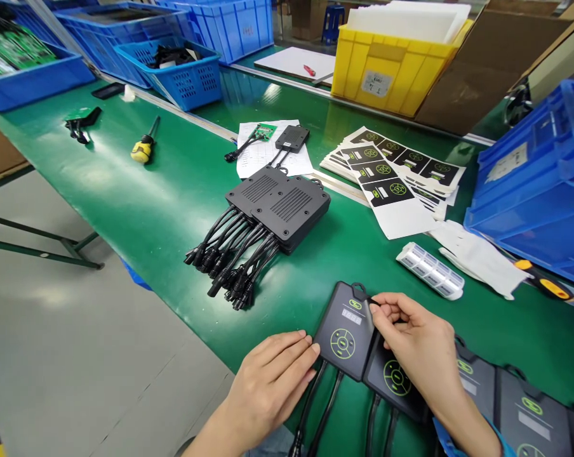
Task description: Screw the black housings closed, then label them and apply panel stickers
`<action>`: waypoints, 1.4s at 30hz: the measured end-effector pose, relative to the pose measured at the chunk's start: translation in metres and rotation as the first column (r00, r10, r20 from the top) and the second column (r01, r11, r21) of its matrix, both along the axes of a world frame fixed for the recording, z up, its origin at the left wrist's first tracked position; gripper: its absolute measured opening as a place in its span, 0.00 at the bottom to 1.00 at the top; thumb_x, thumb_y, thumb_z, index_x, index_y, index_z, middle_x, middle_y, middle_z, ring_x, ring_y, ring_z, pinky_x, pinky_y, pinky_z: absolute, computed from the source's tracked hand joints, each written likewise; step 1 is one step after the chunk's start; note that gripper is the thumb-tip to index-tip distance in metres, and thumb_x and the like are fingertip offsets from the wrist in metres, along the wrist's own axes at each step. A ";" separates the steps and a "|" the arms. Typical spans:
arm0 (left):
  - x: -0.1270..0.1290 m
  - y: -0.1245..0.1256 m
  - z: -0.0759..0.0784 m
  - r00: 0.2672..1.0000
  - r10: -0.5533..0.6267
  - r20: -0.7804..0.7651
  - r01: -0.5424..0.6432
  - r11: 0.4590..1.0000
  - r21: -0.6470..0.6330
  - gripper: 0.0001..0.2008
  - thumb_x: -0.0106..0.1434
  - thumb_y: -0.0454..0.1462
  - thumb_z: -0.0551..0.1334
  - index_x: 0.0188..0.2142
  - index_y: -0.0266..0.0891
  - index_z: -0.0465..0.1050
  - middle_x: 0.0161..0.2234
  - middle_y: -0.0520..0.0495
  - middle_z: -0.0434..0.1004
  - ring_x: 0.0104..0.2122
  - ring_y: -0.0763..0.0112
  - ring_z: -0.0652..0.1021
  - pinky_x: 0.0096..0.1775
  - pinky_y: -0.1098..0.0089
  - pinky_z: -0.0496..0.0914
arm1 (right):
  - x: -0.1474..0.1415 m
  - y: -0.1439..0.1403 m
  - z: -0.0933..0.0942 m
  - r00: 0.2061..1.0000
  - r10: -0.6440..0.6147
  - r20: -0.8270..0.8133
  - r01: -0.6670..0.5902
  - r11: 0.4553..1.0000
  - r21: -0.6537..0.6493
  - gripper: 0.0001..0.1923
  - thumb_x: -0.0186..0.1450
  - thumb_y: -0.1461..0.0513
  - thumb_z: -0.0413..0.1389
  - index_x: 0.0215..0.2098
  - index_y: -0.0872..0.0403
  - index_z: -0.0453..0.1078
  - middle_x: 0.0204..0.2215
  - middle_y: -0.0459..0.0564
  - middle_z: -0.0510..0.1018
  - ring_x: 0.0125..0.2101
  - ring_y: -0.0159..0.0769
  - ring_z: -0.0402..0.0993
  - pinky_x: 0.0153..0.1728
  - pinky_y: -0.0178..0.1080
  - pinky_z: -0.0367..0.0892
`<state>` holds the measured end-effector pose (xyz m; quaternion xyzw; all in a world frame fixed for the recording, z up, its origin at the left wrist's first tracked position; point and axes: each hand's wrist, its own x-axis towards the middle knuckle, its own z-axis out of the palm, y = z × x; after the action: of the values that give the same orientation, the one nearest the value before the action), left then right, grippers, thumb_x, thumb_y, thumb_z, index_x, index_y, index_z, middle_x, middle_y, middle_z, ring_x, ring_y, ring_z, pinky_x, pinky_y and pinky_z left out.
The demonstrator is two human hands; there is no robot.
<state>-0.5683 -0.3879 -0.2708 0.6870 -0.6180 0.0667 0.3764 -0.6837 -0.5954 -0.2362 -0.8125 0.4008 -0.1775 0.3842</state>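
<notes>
A black controller unit (345, 330) with a green-ringed label on its face lies at the table's near edge. My left hand (268, 381) rests flat against its left edge, fingertips touching it. My right hand (418, 343) pinches at the unit's upper right corner with thumb and fingers. To the right, similar labelled units (506, 393) overlap in a row, partly under my right arm. Further out sits a stack of unlabelled black units (282, 206) with cables trailing toward me.
Sheets of black labels (396, 168) lie fanned at the right, with a white strip of small labels (430, 270) and a white glove (477, 254). Blue bins (539, 190), a yellow bin (392, 63) and a yellow-handled screwdriver (144, 146) stand around the green table (139, 203).
</notes>
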 end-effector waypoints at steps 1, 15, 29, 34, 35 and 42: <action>0.000 0.000 0.000 1.000 -0.001 0.000 0.001 1.000 0.001 0.13 0.66 0.28 0.61 0.50 0.29 0.74 0.44 0.41 0.82 0.48 0.61 0.79 0.45 0.63 0.78 | 0.000 0.000 0.000 1.000 0.005 -0.015 -0.005 1.000 -0.007 0.13 0.60 0.52 0.57 0.30 0.52 0.74 0.20 0.44 0.72 0.17 0.28 0.67 0.19 0.32 0.65; -0.001 0.000 -0.002 1.000 0.024 -0.003 -0.024 1.000 -0.001 0.14 0.65 0.27 0.62 0.51 0.32 0.74 0.44 0.44 0.82 0.48 0.63 0.79 0.47 0.64 0.77 | 0.002 -0.022 0.012 0.941 0.169 -0.293 -0.180 0.984 -0.011 0.19 0.61 0.56 0.53 0.50 0.49 0.62 0.21 0.38 0.72 0.21 0.33 0.71 0.26 0.37 0.63; 0.015 -0.005 -0.008 0.993 -0.020 0.117 0.028 0.997 -0.068 0.12 0.71 0.38 0.55 0.49 0.38 0.74 0.44 0.48 0.81 0.43 0.67 0.81 0.48 0.71 0.74 | -0.106 -0.066 0.036 0.927 -0.063 -0.370 -0.089 0.920 -0.381 0.10 0.67 0.65 0.50 0.38 0.54 0.73 0.31 0.49 0.77 0.31 0.34 0.73 0.34 0.37 0.65; 0.014 -0.005 -0.001 0.996 0.004 0.093 0.003 0.998 -0.070 0.11 0.70 0.39 0.56 0.47 0.42 0.75 0.42 0.50 0.82 0.41 0.67 0.82 0.43 0.71 0.78 | -0.097 -0.134 0.026 0.926 -0.101 -0.364 -0.095 0.870 -0.484 0.10 0.67 0.65 0.54 0.46 0.57 0.71 0.46 0.54 0.76 0.47 0.38 0.72 0.50 0.45 0.67; 0.013 -0.005 0.000 0.996 0.012 0.092 -0.006 0.998 -0.064 0.10 0.70 0.38 0.56 0.47 0.43 0.75 0.42 0.50 0.82 0.41 0.67 0.83 0.43 0.72 0.78 | -0.088 -0.144 0.021 0.930 -0.088 -0.357 -0.107 0.864 -0.492 0.11 0.67 0.62 0.55 0.47 0.57 0.71 0.48 0.53 0.75 0.49 0.38 0.72 0.51 0.47 0.68; 0.014 -0.005 0.000 0.997 0.019 0.076 -0.014 0.998 -0.060 0.11 0.68 0.38 0.58 0.47 0.46 0.75 0.42 0.52 0.83 0.41 0.67 0.83 0.42 0.73 0.79 | -0.068 -0.154 0.009 0.961 -0.177 -0.214 0.026 0.825 -0.564 0.11 0.69 0.57 0.54 0.39 0.57 0.71 0.37 0.49 0.76 0.37 0.33 0.73 0.41 0.42 0.71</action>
<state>-0.5544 -0.3933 -0.2708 0.6776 -0.6240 0.1145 0.3720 -0.7514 -0.7492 -0.2275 -0.8822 0.4212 -0.1998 0.0659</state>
